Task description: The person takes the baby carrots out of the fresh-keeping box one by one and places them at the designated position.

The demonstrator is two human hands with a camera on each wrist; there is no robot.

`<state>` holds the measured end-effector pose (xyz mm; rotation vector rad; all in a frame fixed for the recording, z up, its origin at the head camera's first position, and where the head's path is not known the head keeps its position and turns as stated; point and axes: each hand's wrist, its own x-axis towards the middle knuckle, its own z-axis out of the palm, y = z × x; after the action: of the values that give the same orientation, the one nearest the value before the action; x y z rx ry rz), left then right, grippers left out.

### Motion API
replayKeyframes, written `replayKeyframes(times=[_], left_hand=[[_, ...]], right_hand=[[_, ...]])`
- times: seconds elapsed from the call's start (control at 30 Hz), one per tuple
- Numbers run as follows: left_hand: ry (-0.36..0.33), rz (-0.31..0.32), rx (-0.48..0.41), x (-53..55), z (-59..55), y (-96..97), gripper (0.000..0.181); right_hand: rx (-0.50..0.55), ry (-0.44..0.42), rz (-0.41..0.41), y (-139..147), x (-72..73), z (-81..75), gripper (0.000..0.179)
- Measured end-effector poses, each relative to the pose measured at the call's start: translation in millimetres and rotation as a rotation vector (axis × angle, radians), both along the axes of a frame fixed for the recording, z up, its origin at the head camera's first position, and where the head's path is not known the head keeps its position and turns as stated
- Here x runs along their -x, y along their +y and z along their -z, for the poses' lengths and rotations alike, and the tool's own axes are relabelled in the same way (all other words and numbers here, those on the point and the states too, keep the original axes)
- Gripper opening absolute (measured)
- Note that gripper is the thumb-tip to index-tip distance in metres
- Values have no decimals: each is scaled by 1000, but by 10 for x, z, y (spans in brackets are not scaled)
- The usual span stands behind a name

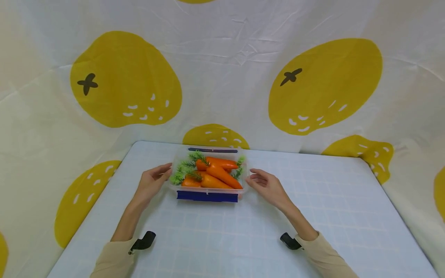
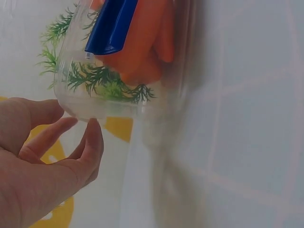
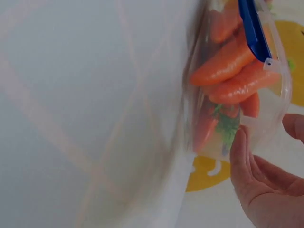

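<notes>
A clear plastic food container (image 1: 245, 168) sits at the far middle of the table. Several orange carrots (image 1: 219, 173) with leafy green tops (image 1: 182, 172) lie inside, some of the leaves rising past the rim in the left wrist view. A blue latch flap (image 1: 207, 196) runs along its near side. At the left end, my left hand (image 1: 153, 183) touches the wall with its fingertips, thumb by the rim corner. My right hand (image 1: 269, 189) is at the opposite end; a fingertip (image 3: 241, 135) meets the wall there, while the thumb stands apart from the rim.
A pale checked cloth (image 1: 215, 239) covers the table. Behind it and at the sides hangs a white curtain (image 1: 226, 85) printed with large yellow fruit. Black wrist cameras (image 1: 145, 240) sit at both beige sleeves (image 1: 112, 258).
</notes>
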<state>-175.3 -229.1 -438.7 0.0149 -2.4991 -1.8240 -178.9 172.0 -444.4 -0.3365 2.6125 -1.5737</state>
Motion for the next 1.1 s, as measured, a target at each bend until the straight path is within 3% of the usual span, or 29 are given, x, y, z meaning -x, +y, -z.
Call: replayKeyframes(times=[0.5, 1.1], left_hand=[[1, 37, 46, -62, 29, 91, 41], [3, 70, -24, -178, 59, 150, 43]], right_hand=[[-7, -1, 20, 117, -169, 15, 54], [5, -3, 28, 207, -334, -6, 53]])
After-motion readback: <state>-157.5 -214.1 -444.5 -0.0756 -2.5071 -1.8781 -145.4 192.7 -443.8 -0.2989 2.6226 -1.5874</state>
